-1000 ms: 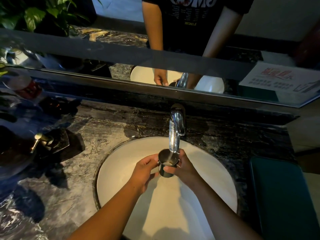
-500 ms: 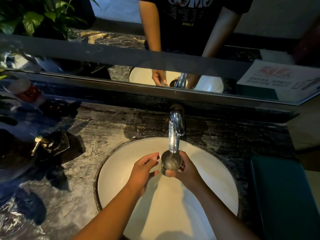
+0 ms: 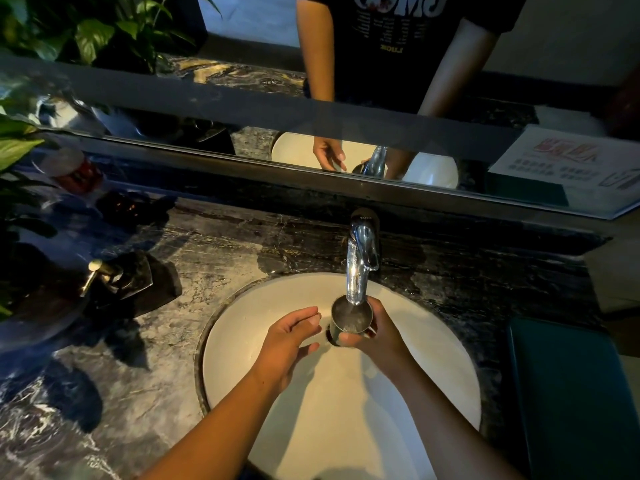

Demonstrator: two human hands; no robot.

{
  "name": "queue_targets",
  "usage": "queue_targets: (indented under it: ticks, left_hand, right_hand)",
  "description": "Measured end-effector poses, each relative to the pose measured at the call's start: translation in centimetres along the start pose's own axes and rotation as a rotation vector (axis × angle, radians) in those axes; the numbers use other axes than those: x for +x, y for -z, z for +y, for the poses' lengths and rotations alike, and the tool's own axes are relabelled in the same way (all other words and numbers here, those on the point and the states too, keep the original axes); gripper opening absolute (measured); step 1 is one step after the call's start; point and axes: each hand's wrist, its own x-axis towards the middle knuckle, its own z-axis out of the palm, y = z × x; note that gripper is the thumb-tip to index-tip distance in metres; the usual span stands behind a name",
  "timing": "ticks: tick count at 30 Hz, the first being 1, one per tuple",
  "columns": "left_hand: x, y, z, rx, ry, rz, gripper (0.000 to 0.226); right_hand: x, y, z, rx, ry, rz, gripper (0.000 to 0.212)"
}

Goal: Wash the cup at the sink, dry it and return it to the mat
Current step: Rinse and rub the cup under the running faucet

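A small metal cup (image 3: 350, 318) sits upright under the spout of the chrome faucet (image 3: 360, 261), with water in it. My right hand (image 3: 379, 332) grips the cup from its right side, fingers curled round the wall. My left hand (image 3: 289, 336) hovers just left of the cup with relaxed fingers, apart from it. Both hands are over the white round sink (image 3: 433, 358). A dark green mat (image 3: 571, 393) lies on the counter at the right.
The black marble counter (image 3: 173, 341) surrounds the sink. A brass-topped soap dispenser (image 3: 104, 275) stands at the left, with plant leaves (image 3: 17, 147) and a red-labelled bottle (image 3: 74, 171) beyond. A mirror (image 3: 346, 98) runs along the back, with a paper notice (image 3: 568, 164) at right.
My left hand has let go of the cup and drawn a little to the left. The right hand has kept its grip and raised the cup closer under the spout.
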Motion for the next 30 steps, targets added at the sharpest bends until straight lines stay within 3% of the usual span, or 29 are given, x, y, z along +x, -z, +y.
queue_targets:
  ticks: [5,23,30]
  left_hand:
    - [-0.1,0.2,-0.1,0.014,0.005,-0.001,0.025]
    - [-0.3,0.5,-0.9,0.008,0.038,-0.008,0.026]
    - [-0.2,0.5,-0.9,-0.004,0.043,-0.009,0.024]
  right_hand:
    - [0.1,0.3,0.5,-0.02,-0.02,-0.033,0.066]
    - [0.5,-0.1,0.7,0.022,-0.008,0.005,0.074]
    - [0.2,-0.3,1.3,-0.019,-0.01,0.02,0.068]
